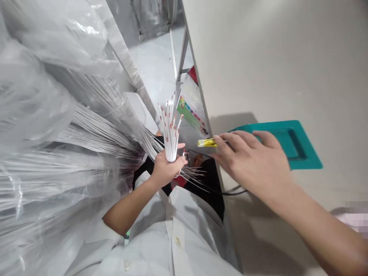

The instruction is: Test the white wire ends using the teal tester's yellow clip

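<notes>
My left hand (168,167) is closed around an upright bundle of white wires (170,138) with reddish, copper-coloured ends. The lower ends of the wires fan out beneath that hand above my lap. Over the table's near edge, my right hand (250,159) has its thumb and fingers closed on a small yellow object (207,143) with a clear end; most of it is hidden by the fingers. A teal tray (312,159) lies on the table just beyond the right hand, partly covered by it.
To the left, long bundles of white wires (94,126) lie wrapped in clear plastic (37,88). A pale table (273,57) fills the right side. A black cable (230,193) runs by its edge. A printed box (192,105) stands below, and a wheeled rack (152,19) is farther off.
</notes>
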`<state>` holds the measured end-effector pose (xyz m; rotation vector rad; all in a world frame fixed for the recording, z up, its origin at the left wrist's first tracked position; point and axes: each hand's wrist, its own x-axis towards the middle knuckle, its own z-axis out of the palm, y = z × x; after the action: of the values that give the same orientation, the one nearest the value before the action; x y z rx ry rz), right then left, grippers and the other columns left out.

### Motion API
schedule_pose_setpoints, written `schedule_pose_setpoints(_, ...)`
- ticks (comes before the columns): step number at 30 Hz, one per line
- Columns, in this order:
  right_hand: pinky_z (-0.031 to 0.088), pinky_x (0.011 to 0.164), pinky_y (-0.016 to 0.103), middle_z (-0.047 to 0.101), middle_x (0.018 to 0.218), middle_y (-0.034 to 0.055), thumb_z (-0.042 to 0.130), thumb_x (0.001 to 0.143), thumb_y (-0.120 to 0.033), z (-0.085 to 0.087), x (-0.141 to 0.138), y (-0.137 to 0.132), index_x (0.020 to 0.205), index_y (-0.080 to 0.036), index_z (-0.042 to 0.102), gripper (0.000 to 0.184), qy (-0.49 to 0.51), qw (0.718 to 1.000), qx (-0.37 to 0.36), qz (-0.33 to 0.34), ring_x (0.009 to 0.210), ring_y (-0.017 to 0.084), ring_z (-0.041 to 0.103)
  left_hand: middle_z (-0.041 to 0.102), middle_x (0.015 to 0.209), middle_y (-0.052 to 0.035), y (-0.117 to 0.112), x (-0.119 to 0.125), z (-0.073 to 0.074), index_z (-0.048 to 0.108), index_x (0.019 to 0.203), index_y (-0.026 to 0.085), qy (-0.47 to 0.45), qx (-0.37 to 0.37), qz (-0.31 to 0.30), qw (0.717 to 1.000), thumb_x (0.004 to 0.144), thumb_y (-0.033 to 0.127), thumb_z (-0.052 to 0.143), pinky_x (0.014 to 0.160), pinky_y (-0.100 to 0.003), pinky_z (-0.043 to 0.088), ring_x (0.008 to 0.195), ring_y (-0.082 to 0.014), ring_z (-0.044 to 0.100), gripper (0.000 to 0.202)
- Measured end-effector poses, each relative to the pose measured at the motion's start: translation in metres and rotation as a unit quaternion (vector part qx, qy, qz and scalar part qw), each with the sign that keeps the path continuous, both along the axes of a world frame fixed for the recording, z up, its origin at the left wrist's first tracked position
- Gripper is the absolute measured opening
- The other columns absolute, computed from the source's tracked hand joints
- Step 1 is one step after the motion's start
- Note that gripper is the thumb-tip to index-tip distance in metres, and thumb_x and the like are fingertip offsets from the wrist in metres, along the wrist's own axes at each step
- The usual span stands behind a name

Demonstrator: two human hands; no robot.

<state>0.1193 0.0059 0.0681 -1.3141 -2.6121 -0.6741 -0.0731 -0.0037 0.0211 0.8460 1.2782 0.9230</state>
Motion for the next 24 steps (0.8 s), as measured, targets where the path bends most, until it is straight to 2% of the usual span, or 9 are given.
schedule_pose_setpoints(3,0.033,0.083,0.043,0.066,0.094,0.0131,0.044,0.088,-0.015,-0.003,0.004,0.006,0.109,-0.007,0.058,0.027,-0.045,0.999,-0.029,0.000,0.090,0.027,0.056,0.059,0.050,0.0037,0.005,0.005,0.001,0.067,0.101,0.013,-0.001,-0.002,0.004,1.000,0.066,0.019,0.066,0.035,-0.017,0.033,0.035,-0.0034,0.040,0.035)
schedule_pose_setpoints(7,0.029,0.088,0.047,0.065,0.093,0.0123,0.037,0.086,-0.006,-0.001,0.004,0.012,0.109,-0.010,0.058,0.031,-0.067,0.994,-0.078,-0.030,0.094,0.028,0.054,0.062,0.055,0.0017,0.012,0.012,-0.001,0.066,0.106,0.013,-0.028,0.007,-0.004,1.000,0.067,0.023,0.067,0.036,-0.018,0.034,0.035,-0.0032,0.041,0.040)
schedule_pose_setpoints(12,0.032,0.083,0.045,0.065,0.079,0.0089,0.039,0.082,-0.003,0.007,0.003,0.025,0.084,-0.016,0.062,0.026,-0.056,0.988,-0.144,-0.018,0.089,0.026,0.055,0.066,0.063,0.0000,0.019,0.019,-0.001,0.065,0.110,0.016,-0.042,0.011,-0.013,0.999,0.066,0.028,0.070,0.036,-0.019,0.033,0.036,-0.0026,0.040,0.046)
schedule_pose_setpoints(15,0.030,0.085,0.046,0.064,0.071,0.0092,0.040,0.079,-0.001,0.006,0.005,0.031,0.070,-0.017,0.060,0.027,-0.029,0.988,-0.153,0.000,0.086,0.026,0.056,0.065,0.061,0.0010,0.021,0.023,-0.003,0.066,0.110,0.016,-0.039,0.007,-0.012,0.999,0.065,0.027,0.071,0.035,-0.019,0.030,0.036,-0.0026,0.038,0.046)
schedule_pose_setpoints(17,0.030,0.086,0.047,0.065,0.070,0.0099,0.040,0.078,-0.001,0.005,0.006,0.032,0.067,-0.017,0.059,0.027,-0.007,0.988,-0.152,0.007,0.085,0.027,0.057,0.065,0.061,0.0012,0.021,0.025,-0.004,0.066,0.109,0.016,-0.030,0.004,-0.011,0.999,0.065,0.026,0.071,0.036,-0.019,0.031,0.036,-0.0030,0.038,0.046)
schedule_pose_setpoints(20,0.030,0.086,0.048,0.065,0.071,0.0108,0.039,0.077,0.000,0.003,0.007,0.032,0.068,-0.017,0.060,0.028,0.014,0.988,-0.154,0.014,0.084,0.027,0.057,0.067,0.064,-0.0006,0.022,0.027,-0.002,0.068,0.107,0.016,0.004,0.013,-0.009,1.000,0.064,0.022,0.071,0.045,-0.021,0.040,0.046,-0.0070,0.049,0.043)
schedule_pose_setpoints(24,0.030,0.087,0.050,0.066,0.074,0.0108,0.040,0.079,-0.003,0.003,0.009,0.032,0.071,-0.018,0.061,0.027,0.030,0.986,-0.163,0.016,0.084,0.027,0.057,0.071,0.074,-0.0036,0.025,0.027,0.003,0.071,0.100,0.014,0.062,0.041,-0.018,0.997,0.063,0.017,0.072,0.070,-0.027,0.051,0.071,-0.0159,0.063,0.037)
